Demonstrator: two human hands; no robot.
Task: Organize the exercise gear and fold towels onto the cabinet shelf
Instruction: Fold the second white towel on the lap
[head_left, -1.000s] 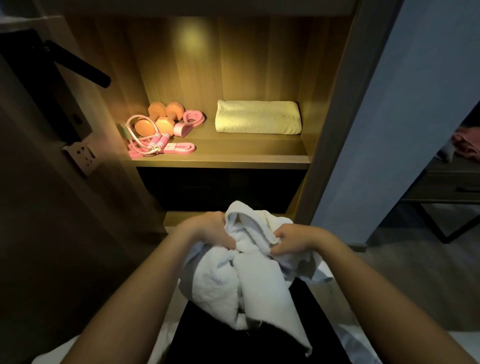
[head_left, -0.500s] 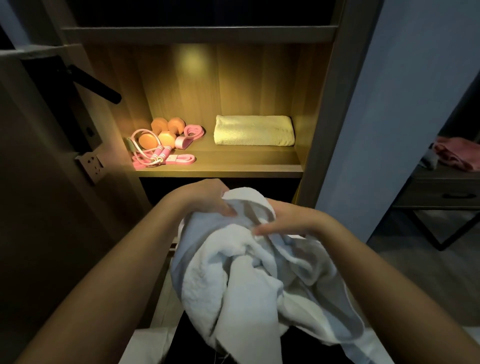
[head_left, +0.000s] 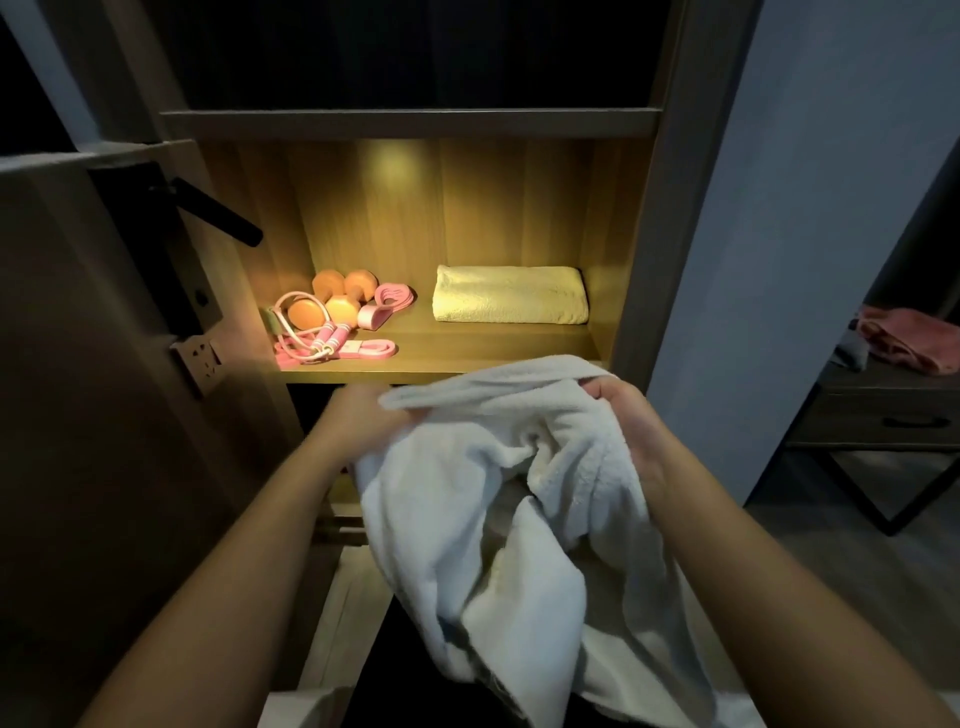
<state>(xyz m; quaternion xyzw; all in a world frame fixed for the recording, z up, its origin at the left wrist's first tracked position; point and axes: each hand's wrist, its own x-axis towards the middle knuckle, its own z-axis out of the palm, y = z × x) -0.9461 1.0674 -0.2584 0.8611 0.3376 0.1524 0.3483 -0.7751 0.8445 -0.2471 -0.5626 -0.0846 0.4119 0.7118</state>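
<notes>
Nothing readable anywhere in this one, no brands, numbers or signs. The pink strap (head_left: 371, 348) on the shelf (head_left: 493, 359) has a small pale patch near one end that could be a label. It's way too small and blurry to make out.

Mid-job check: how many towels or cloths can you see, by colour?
Yellow towel, folded on the shelf: 1
White towel, held by left hand and right hand: 1
Pink cloth on the side table: 1
Total: 3
</notes>
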